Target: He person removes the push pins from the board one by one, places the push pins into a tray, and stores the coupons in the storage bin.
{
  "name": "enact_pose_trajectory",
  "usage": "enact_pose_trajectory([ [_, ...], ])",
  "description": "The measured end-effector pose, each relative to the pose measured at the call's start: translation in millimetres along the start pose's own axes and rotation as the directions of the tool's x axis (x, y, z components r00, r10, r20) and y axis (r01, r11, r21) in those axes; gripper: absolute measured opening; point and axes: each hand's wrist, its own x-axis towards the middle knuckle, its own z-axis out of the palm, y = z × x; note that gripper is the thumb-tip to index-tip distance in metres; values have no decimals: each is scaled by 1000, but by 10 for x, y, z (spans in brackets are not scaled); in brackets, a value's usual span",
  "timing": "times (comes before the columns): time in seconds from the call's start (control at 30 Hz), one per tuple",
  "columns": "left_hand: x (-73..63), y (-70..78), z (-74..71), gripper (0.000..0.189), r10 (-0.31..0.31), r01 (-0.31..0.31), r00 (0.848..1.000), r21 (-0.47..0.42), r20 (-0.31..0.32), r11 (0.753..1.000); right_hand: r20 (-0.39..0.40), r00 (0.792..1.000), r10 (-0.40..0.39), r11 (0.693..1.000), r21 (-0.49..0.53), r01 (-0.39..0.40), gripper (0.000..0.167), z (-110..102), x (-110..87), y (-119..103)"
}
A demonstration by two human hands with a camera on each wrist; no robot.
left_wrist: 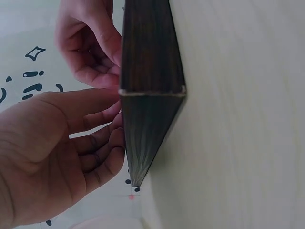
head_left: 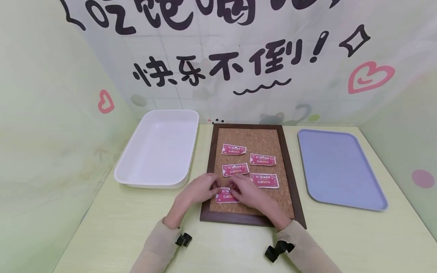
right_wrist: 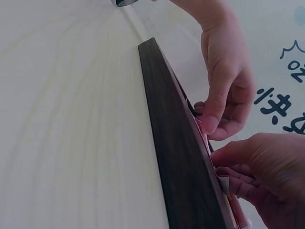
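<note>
Both hands work over the lowest pink coupon (head_left: 223, 197) on a cork board (head_left: 252, 210) with a dark wooden frame (head_left: 235, 218). My left hand (head_left: 204, 187) bends over its upper left part, thumb and fingertips pinching the paper. From the other side my right hand (head_left: 248, 191) covers the coupon's right part, its thumb and curled fingers on the paper; a small shiny spot shows by its fingertips. In the right wrist view the left hand (right_wrist: 231, 81) and right hand (right_wrist: 274, 167) nearly meet at the pink paper. The frame edge (left_wrist: 152, 47) hides the fingertips in the left wrist view.
Several more pink coupons lie higher on the cork, such as one at the top left (head_left: 233, 149) and one at the right (head_left: 264, 181), each with a small shiny spot. A white tray (head_left: 153, 182) stands left of the board, a flat blue tray (head_left: 341, 167) right of it.
</note>
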Motion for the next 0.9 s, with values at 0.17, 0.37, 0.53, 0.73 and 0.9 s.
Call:
enact_pose_trajectory([
  [0.17, -1, -5, 12, 6, -2, 2, 1000, -19, 4, 1000, 10, 1000, 22, 1000, 0, -22, 19, 26, 13, 5],
  [0.37, 9, -9, 16, 4, -10, 10, 1000, -29, 7, 1000, 7, 999, 31, 999, 7, -31, 21, 31, 11, 5],
  [0.53, 16, -11, 15, 5, -1, 2, 1000, -25, 12, 1000, 1, 999, 34, 999, 6, -34, 21, 30, 10, 0],
  [0.73, 26, -13, 8, 5, 2, -1, 1000, -24, 14, 1000, 5, 998, 62, 998, 6, -62, 20, 27, 13, -1],
  [0.9, 32, -24, 8, 4, 6, -5, 1000, -27, 19, 1000, 10, 998, 66, 998, 25, -66, 20, 24, 20, 2],
])
